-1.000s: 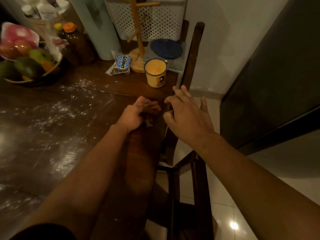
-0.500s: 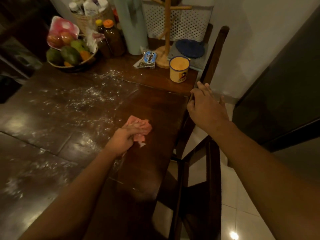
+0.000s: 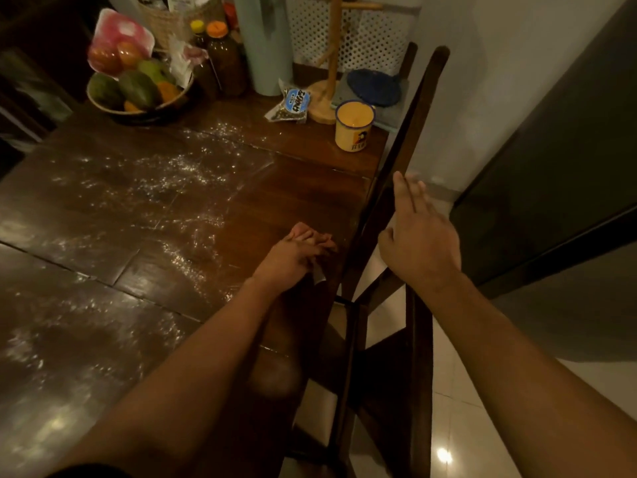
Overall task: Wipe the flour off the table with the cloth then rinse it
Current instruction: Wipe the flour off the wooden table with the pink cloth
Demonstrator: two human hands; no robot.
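- Dark wooden table (image 3: 293,188), glossy, built of wide planks with visible seams, in a dim room with a pale wall and shiny light floor tiles (image 3: 465,426).
- White flour (image 3: 179,170) scattered in grainy streaks and specks across the middle and left of the tabletop; right strip near the edge largely bare.
- Along the far end: fruit bowl (image 3: 113,110) piled with green and orange fruit, brown bottles (image 3: 224,60) with orange and yellow caps, a snack packet (image 3: 291,105), a wooden mug tree (image 3: 331,63), and a yellow enamel mug (image 3: 354,125).
- Dark wooden chair (image 3: 396,160) pushed up against the table's right side.
- Pink cloth (image 3: 303,232), soft and bunched, pressed flat on the table close to the right edge, beside the flour.
- Left hand (image 3: 289,260) on top of the cloth, fingers curled over and gripping it; pink folds peeking out past the fingertips.
- Right hand (image 3: 420,246) with fingers straight and relaxed, holding nothing, over the chair's back rail; contact with the rail not clear.
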